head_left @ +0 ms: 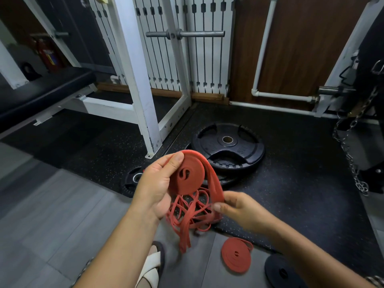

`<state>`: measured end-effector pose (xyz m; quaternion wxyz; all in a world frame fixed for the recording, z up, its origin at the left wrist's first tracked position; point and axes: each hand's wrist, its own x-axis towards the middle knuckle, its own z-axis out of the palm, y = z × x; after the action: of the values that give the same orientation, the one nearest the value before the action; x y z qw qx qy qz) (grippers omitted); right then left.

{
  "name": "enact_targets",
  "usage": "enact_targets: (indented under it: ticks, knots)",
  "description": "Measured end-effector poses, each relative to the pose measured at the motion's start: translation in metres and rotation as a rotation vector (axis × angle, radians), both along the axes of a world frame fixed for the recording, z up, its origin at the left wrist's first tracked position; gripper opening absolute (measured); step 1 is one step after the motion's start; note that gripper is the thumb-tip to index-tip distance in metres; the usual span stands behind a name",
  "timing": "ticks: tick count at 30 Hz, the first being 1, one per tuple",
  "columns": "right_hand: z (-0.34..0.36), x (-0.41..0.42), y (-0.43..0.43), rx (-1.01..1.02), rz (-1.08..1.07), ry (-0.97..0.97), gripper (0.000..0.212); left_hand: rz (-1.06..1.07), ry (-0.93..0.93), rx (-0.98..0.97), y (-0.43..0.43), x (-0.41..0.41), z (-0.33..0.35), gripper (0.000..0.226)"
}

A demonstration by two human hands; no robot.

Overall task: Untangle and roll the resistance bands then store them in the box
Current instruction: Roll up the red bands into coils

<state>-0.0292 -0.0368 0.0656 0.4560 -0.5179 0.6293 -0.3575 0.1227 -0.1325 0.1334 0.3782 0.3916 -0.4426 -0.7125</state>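
Legible text: none confirmed. Large black weight plate (pixel 246 151) lying on the floor mat (pixel 291 173): raised characters are moulded into its face to the right of the centre hole. They resemble digits but are too soft to read with certainty. Fainter embossing to the left of the hole is unreadable. Red fire extinguisher (pixel 48 55) at far left: coloured label, print blurred, not readable.

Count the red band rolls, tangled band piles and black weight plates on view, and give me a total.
Band rolls: 2
Tangled band pile: 1
Plates: 4, the last mostly hidden under the biggest
Total: 7
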Motion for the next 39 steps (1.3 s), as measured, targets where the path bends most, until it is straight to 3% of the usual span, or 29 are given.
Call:
enact_targets:
  ticks: [3,7,9,12,15,17,18,22,24,28,34,39]
  knots:
    - [0.027,-0.002,-0.003,-0.113,-0.087,-0.092,0.015,0.073,-0.058,-0.011,-0.01,0.005,-0.005,0.008]
    - [0.073,-0.006,-0.001,-0.325,-0.124,-0.52,0.018,0.024,-0.024,0.092,-0.009,0.007,-0.007,0.022]
    - [0.087,-0.013,0.002,-0.396,-0.082,-0.623,0.02,-0.031,0.005,0.135,-0.007,0.007,-0.005,0.027]
    - [0.079,-0.034,0.007,-0.243,-0.136,-0.394,0.023,-0.077,-0.004,0.089,-0.006,0.008,-0.002,0.024]
    - [0.055,-0.049,0.013,0.135,-0.051,0.059,0.049,-0.132,-0.101,-0.038,-0.003,0.005,-0.005,0.016]
    - [0.043,-0.047,0.013,0.235,0.047,0.333,0.046,-0.217,-0.174,-0.107,0.005,-0.001,-0.009,0.008]
    - [0.042,-0.042,0.012,0.192,0.046,0.349,0.037,-0.26,-0.201,-0.125,0.009,-0.004,-0.011,0.008]
    - [0.049,-0.027,0.005,-0.083,-0.029,-0.028,0.031,-0.347,-0.295,-0.184,0.017,-0.012,-0.015,0.01]
    - [0.051,-0.021,0.006,-0.131,-0.002,-0.106,0.026,-0.361,-0.307,-0.217,0.017,-0.012,-0.014,0.011]
    - [0.049,-0.015,0.005,-0.164,-0.007,-0.041,0.021,-0.351,-0.321,-0.278,0.017,-0.011,-0.012,0.008]
    - [0.05,-0.012,0.007,-0.251,-0.11,0.327,0.012,-0.283,-0.322,-0.369,0.015,-0.011,-0.011,0.01]
    - [0.051,-0.008,0.007,-0.2,-0.176,-0.052,0.015,-0.248,-0.195,-0.272,0.017,-0.013,-0.008,0.008]
